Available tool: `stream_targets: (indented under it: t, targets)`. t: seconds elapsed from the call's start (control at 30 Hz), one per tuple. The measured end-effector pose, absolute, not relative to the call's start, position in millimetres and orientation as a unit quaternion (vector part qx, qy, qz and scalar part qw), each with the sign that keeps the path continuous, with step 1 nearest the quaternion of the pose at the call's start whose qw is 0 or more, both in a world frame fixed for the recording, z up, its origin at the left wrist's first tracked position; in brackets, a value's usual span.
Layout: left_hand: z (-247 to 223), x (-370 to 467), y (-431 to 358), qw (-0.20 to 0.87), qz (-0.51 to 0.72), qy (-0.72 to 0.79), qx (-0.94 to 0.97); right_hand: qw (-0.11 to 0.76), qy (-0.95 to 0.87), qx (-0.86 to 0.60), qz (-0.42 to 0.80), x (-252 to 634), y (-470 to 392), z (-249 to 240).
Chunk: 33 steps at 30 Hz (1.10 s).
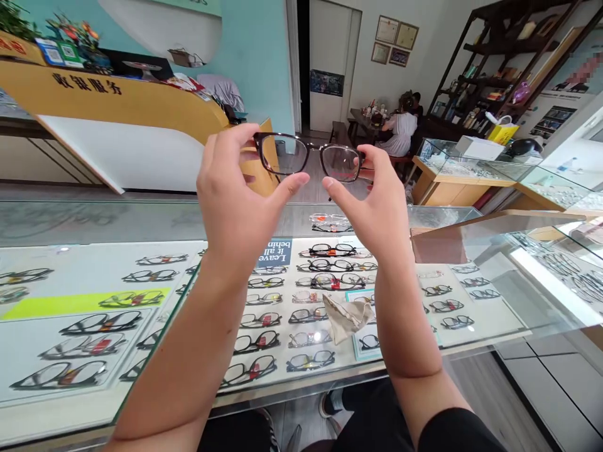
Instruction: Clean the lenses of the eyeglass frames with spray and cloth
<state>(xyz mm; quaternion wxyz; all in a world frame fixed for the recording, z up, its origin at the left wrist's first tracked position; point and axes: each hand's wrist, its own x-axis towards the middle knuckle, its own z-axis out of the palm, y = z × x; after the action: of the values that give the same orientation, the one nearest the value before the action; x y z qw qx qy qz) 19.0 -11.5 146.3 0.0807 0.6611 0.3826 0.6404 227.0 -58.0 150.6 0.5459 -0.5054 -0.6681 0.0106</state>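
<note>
A pair of dark-rimmed glasses [314, 147] is held up in the upper middle of the view, lenses side by side. My left hand [240, 182] grips its left end, with the thumb below the left lens. At the right end, my right hand [370, 194] holds the frame, its thumb near the lower edge of the right lens. Both arms reach out over a glass display case. A crumpled beige cloth [346, 317] lies on the glass below, between my forearms.
Rows of glasses [313, 314] fill the glass case [28, 414]. Beyond stand a cashier counter [141, 97] at left, more showcases [471, 182] at right and a shelf [494, 63]. A person in light clothing [401, 132] sits at a far table.
</note>
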Motion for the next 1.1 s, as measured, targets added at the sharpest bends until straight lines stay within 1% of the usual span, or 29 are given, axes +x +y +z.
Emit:
stream_targets:
  t: [0.17, 0.3, 0.5, 0.67, 0.93, 1.1]
  targets:
    - [146.5, 18.3, -12.6, 0.034, 0.684, 0.332, 0.649, 0.603, -0.649, -0.458, -0.083, 210.6, -73.0, 160.8]
    - [145.9, 16.5, -16.9, 0.013, 0.698, 0.311, 0.645, 0.613, -0.641, -0.443, -0.128, 201.4, -82.0, 163.6]
    - [151.3, 22.7, -30.8, 0.009, 0.700, 0.346, 0.625, 0.605, -0.653, -0.447, -0.087, 204.2, -86.3, 166.6]
    - [152.0, 27.0, -32.4, -0.035, 0.720, 0.329, 0.610, 0.606, -0.649, -0.452, -0.090, 208.1, -81.8, 162.8]
    - [153.1, 29.1, -34.5, -0.048, 0.725, 0.337, 0.598, 0.633, -0.630, -0.448, -0.045, 200.5, -78.9, 158.5]
    - [151.7, 28.3, -30.0, -0.050, 0.740, 0.311, 0.594, 0.625, -0.634, -0.446, -0.088, 202.7, -75.7, 157.4]
